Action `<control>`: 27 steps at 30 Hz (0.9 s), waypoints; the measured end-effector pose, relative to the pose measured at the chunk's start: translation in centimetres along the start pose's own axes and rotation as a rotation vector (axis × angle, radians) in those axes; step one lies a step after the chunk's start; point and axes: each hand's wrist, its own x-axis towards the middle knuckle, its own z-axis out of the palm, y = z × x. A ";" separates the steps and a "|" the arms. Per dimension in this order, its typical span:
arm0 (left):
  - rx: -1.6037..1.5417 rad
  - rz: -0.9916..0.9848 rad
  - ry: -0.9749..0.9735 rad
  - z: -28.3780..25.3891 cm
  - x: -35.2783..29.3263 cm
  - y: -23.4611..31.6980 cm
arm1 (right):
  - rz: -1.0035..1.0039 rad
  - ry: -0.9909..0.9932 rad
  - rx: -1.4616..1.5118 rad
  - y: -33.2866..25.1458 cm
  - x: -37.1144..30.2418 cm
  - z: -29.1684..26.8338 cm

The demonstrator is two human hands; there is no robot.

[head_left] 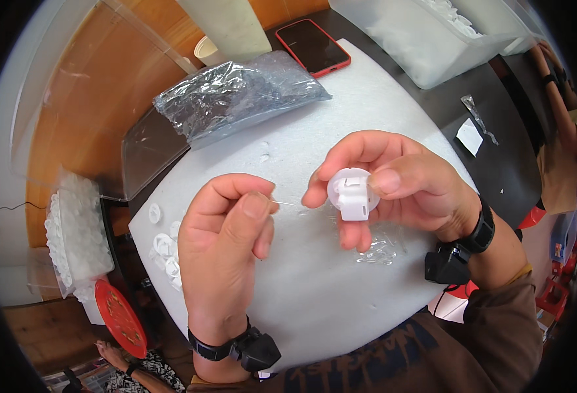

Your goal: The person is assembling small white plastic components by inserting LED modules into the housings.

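Note:
My left hand is closed in a pinch, its thumb and forefinger gripping a thin, shiny wire-like pin that points right. My right hand holds a white round plastic part with a raised block on its face, the thumb on its edge and the fingers behind it. The pin's tip is a short way from the part. Below the right hand, a small heap of thin, shiny pins lies on the white foam sheet. Left of my left hand are several white round plastic pieces, partly hidden by it.
At the back lie a silvery plastic bag and a red-edged phone. A translucent bin with white parts stands back right. At left are a bag of white parts and a red tray. Other people's arms show at both sides.

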 end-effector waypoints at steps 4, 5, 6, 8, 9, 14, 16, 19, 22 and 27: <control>-0.072 -0.013 -0.003 0.0 -0.8 0.6 | 0.024 0.036 0.010 0.0 0.0 0.0; -0.076 -0.009 -0.004 -0.1 -0.8 0.6 | 0.042 0.035 0.036 -0.1 0.1 -0.1; -0.076 -0.005 -0.008 -0.1 -0.8 0.6 | 0.041 0.035 0.030 -0.1 0.1 -0.1; -0.079 0.004 -0.016 -0.2 -0.8 0.6 | 0.043 0.042 -0.005 -0.1 0.1 0.0; -0.067 0.022 -0.030 -0.2 -0.9 0.5 | 0.041 0.043 -0.011 -0.1 0.1 0.0; -0.028 0.061 -0.031 0.3 -1.4 0.4 | 0.040 0.025 -0.019 0.2 0.0 0.0; -0.001 0.074 -0.026 0.6 -1.7 0.4 | 0.047 0.020 -0.014 0.2 -0.1 0.1; 0.072 0.109 0.039 1.6 -1.8 0.2 | 0.059 0.012 0.001 0.3 -0.1 0.3; 0.060 0.118 0.028 1.8 -2.0 0.2 | 0.063 0.013 0.009 0.3 -0.2 0.5; 0.062 0.150 0.003 1.6 -1.9 0.1 | 0.046 -0.009 0.032 0.4 -0.2 0.2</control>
